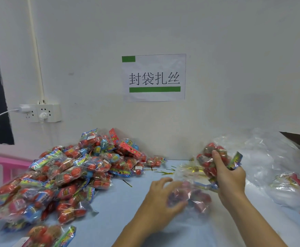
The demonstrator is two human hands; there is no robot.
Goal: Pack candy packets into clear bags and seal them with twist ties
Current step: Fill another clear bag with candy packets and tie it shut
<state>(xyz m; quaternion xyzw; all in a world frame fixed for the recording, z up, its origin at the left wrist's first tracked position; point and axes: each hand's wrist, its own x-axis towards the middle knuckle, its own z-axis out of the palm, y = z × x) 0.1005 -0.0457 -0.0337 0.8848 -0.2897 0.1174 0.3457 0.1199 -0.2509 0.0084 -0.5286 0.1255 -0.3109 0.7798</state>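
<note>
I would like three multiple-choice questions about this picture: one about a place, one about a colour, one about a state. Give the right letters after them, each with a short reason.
1. Where does the big pile of candy packets lie?
A. on the left part of the table
B. under the table
C. on the pink rack

2. What colour are the bars on the paper sign on the wall?
A. red
B. green
C. black

3. What is the right hand doing?
A. lying flat on the table
B. gripping candy packets above the table
C. pulling a plug from the socket

Answers:
1. A, the pile covers the blue table left of the hands.
2. B, one short bar and one long bar are both green.
3. B, its fingers curl round red packets lifted off the table.
</note>
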